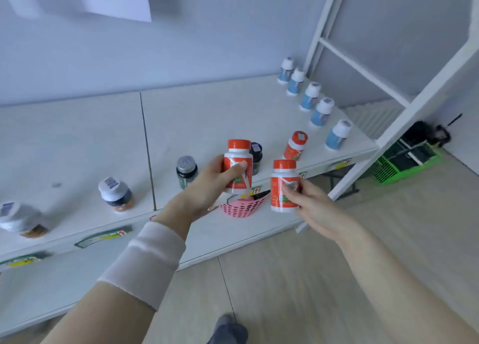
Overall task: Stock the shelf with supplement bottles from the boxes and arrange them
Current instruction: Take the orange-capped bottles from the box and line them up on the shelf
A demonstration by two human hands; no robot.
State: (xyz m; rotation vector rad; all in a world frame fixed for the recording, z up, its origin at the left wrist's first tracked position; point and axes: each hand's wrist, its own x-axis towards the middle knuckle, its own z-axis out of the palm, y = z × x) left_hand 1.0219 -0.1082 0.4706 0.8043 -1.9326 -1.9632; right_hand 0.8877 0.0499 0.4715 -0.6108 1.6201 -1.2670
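A: Quick pass. I've got a bottle in each hand. Left hand [207, 185] is wrapped round an orange-capped bottle [237, 166], thumb across the label, upright, held up over the front edge of the shelf [207, 110].

B: And the right?

A: Right hand [308, 201] has fingers and thumb closed on a second orange-capped bottle [283, 185], also upright, just off the shelf's front edge, lower than the first one.

B: Why both upright?

A: My guess: so they go straight down on their bases, labels outward. No re-gripping needed.

B: Where do they go?

A: Likely beside the lone orange bottle [295, 145] already standing near the shelf's front, right part. Matching product, so it reads as the start of a row.

B: Anything else on the shelf?

A: Blue-labelled bottles [315, 105] in a diagonal line toward the shelf's right end, back to front. Dark jars [186, 171] along the front edge, left of my hands, one partly hidden behind the left-hand bottle. They're sorted by kind, so orange stays with orange.

B: Below?

A: Pink basket [243, 207] on the lower level under the shelf's front edge. Contents unclear. No boxes in view.

B: Risk?

A: Knocking the standing orange one when setting down.
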